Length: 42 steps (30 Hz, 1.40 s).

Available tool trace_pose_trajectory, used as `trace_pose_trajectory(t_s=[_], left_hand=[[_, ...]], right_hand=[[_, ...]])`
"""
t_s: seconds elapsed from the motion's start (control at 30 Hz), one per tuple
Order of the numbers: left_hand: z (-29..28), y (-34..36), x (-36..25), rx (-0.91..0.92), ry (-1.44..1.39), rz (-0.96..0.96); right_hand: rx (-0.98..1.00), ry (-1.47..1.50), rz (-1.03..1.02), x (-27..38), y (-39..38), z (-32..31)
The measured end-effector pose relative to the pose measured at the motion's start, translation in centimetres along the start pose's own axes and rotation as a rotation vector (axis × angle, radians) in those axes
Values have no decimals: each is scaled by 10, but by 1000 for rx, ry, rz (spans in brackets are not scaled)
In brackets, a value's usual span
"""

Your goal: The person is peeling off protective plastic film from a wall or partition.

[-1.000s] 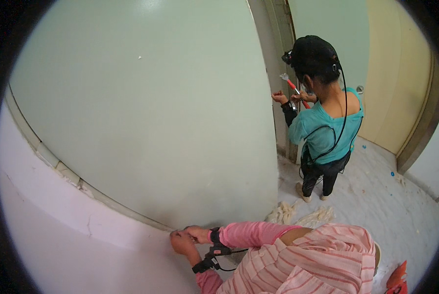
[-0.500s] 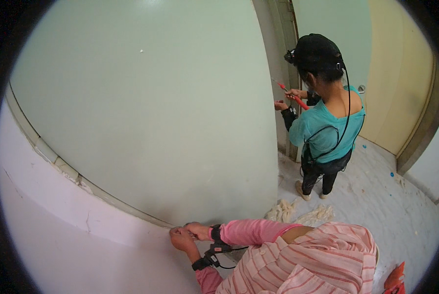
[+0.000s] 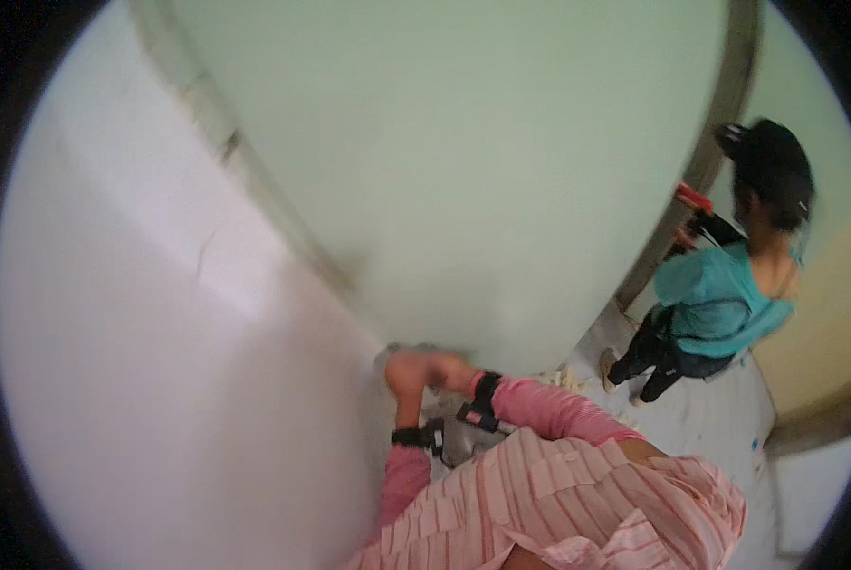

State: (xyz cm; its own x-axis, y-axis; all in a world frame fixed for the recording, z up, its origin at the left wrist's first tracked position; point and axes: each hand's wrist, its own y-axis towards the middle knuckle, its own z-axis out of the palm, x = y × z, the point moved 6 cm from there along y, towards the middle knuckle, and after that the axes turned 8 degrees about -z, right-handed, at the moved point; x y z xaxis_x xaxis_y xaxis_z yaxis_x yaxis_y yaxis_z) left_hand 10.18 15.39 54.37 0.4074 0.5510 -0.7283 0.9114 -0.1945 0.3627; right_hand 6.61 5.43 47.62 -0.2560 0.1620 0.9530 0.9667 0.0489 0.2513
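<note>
My left hand [image 3: 406, 373] and my right hand [image 3: 453, 371] are together low down, where the white wall [image 3: 188, 380] meets the large pale green panel [image 3: 463, 190]. Both are smeared by motion, so their fingers do not show clearly. Whether anything lies between them I cannot make out. Each wrist wears a black strap with a small black device, such as the right wrist's device [image 3: 478, 417]. Pink sleeves cover both forearms. Behind the hands is a grey patch [image 3: 397, 354] at the foot of the corner.
To the right a co-worker in a teal top [image 3: 720, 294] and black cap stands at the door frame [image 3: 668, 237], holding a red tool [image 3: 694, 198]. Crumpled pale scraps [image 3: 568, 380] lie on the light floor near the panel's lower edge. A crack [image 3: 203, 255] runs down the white wall.
The view has swung left and tilted, so more white wall shows and the co-worker appears farther right. My hands remain together at the corner, now blurred.
</note>
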Motion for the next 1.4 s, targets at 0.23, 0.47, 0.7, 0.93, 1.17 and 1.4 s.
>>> trace_pose_trajectory(t_s=[0.23, 0.47, 0.7, 0.93, 1.17, 1.4], left_hand=[[-5, -2, 12, 20, -177, -187], [-12, -4, 2, 53, -157, -225], [-21, -11, -4, 37, -194, -214], [0, -5, -5, 47, -110, -162], [22, -1, 4, 219, -111, -141], [49, -5, 10, 324, -20, -62]], right_hand=[[-77, 812, 438, -11, -1, 5], [-119, 563, 259, 4, 2, -8], [-194, 778, 504, 11, -9, -7], [-124, -56, 278, 27, -2, -21], [-157, -424, 56, 46, -6, -33], [-117, -313, 201, 29, -14, -45]])
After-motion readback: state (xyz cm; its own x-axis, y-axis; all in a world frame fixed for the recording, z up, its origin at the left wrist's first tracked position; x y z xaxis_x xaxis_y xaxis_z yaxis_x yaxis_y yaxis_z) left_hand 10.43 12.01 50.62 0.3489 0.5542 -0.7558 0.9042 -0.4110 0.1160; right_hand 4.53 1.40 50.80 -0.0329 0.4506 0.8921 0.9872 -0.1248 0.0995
